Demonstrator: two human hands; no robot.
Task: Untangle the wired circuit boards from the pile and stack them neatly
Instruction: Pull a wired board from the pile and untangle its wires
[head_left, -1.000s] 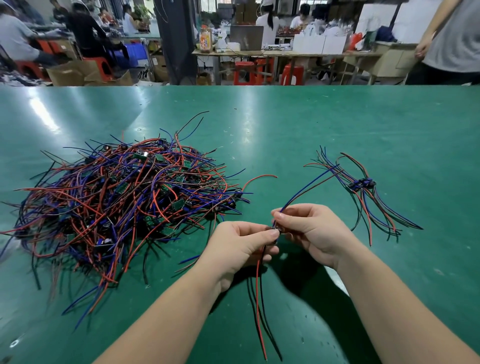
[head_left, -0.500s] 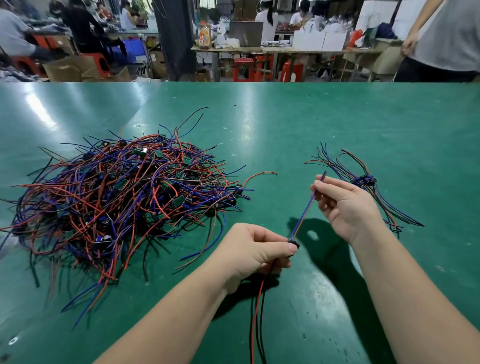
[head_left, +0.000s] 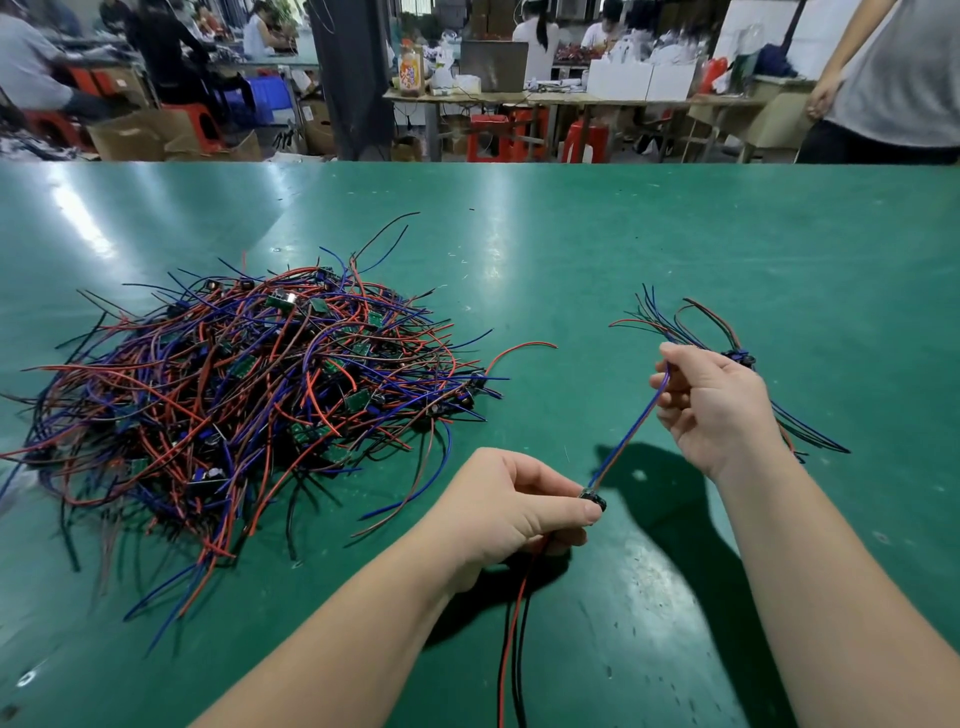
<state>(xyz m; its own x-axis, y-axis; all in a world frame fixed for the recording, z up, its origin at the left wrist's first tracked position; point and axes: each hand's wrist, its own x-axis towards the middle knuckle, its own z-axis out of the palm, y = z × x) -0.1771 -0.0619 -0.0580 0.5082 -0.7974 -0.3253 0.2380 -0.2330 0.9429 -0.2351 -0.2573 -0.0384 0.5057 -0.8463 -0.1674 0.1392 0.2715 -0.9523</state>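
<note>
A big tangled pile (head_left: 244, 405) of small green circuit boards with red, blue and black wires lies on the left of the green table (head_left: 597, 249). A small stack of sorted boards (head_left: 740, 358) with wires fanned out lies at the right. My left hand (head_left: 511, 512) pinches one small wired board (head_left: 594, 500) between thumb and forefinger; its red and black wires hang down toward me. My right hand (head_left: 711, 405) holds the far end of that board's blue and brown wires (head_left: 631, 434), pulled straight between the two hands.
Beyond the table's far edge are work tables, red stools, cardboard boxes and several seated people. A person in a grey shirt (head_left: 893, 78) stands at the far right. Bare green surface lies between the pile and the sorted stack.
My right hand has slid from beside the left hand up and to the right along the blue and brown wires, straightening them. The left hand has stayed put, gripping the board.
</note>
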